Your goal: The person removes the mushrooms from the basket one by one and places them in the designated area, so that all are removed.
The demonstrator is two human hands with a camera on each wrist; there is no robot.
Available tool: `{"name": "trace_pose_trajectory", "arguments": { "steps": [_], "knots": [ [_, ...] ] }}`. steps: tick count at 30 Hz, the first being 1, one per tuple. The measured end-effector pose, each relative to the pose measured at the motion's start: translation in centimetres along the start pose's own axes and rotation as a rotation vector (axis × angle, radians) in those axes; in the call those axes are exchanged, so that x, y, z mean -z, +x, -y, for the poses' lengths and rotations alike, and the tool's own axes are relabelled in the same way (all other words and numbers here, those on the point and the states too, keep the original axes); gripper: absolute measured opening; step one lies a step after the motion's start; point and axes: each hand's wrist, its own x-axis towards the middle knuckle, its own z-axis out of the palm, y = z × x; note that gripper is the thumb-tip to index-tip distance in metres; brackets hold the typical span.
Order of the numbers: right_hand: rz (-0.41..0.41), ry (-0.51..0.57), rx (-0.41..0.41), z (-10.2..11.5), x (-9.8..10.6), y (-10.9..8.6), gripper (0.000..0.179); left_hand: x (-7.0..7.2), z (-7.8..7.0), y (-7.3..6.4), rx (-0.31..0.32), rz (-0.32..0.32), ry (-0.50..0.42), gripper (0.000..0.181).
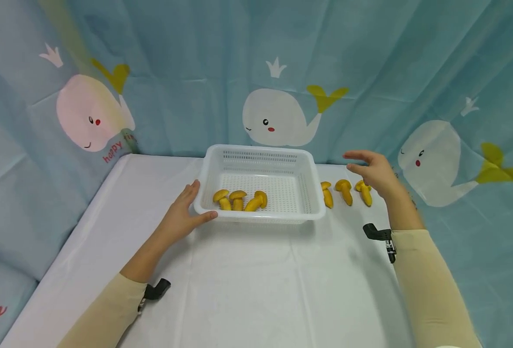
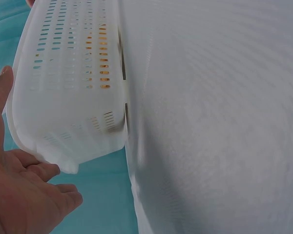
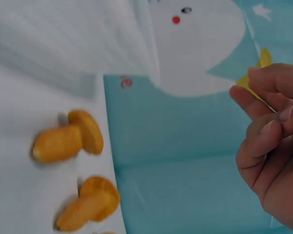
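A white perforated plastic basket [image 1: 313, 193] stands on the table with three yellow-orange mushrooms lying along its front side, among them a mushroom [image 1: 256, 201]. My left hand [image 1: 181, 212] holds the basket's front left corner, thumb on the front rim and fingers along the left side. In the left wrist view, the left hand [image 2: 27, 190] is against the rim of the basket [image 2: 68, 107]. My right hand [image 1: 378, 175] hovers beside and above three more mushrooms right of the basket, nearest the rightmost mushroom [image 1: 364, 192]. Its fingers are loosely bent with nothing between them.
A white cloth covers the table [image 1: 247, 285]. Behind and beside it hangs a blue-green curtain [image 1: 186, 111] with printed whales. Black wrist mounts [image 1: 156, 290] sit on both sleeves. In the right wrist view, mushrooms [image 3: 58, 142] lie near the table's edge.
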Motion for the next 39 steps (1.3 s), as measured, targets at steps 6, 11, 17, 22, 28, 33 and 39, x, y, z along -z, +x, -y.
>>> {"name": "trace_pose_trajectory", "arguments": {
  "steps": [6, 11, 17, 22, 28, 33, 39],
  "knots": [
    [0.032, 0.054, 0.027, 3.3, -2.8, -0.2, 0.043, 0.0, 0.0, 0.0, 0.006, 0.006, -0.009, 0.118],
    [0.066, 0.088, 0.055, 5.0, -5.3, 0.2, 0.041, 0.1, 0.0, 0.0, 0.004, 0.003, -0.011, 0.116],
    [0.098, 0.122, 0.082, 6.4, -8.0, 1.0, 0.039, 0.4, 0.0, 0.1, -0.009, -0.003, -0.008, 0.117],
    [0.118, 0.083, 0.127, 7.1, -10.3, 1.0, 0.038, 0.4, -0.1, 0.0, -0.004, 0.012, -0.012, 0.118],
    [0.138, 0.079, 0.148, 7.9, -13.3, 1.0, 0.038, 0.2, 0.0, -0.1, -0.011, 0.009, -0.014, 0.118],
    [0.150, 0.086, 0.155, 8.1, -15.6, 1.5, 0.038, 0.0, 0.0, 0.1, -0.015, 0.008, -0.005, 0.118],
    [0.168, 0.116, 0.156, 8.0, -18.0, 2.1, 0.038, 0.0, 0.1, 0.1, -0.010, 0.001, 0.000, 0.118]
  ]
}}
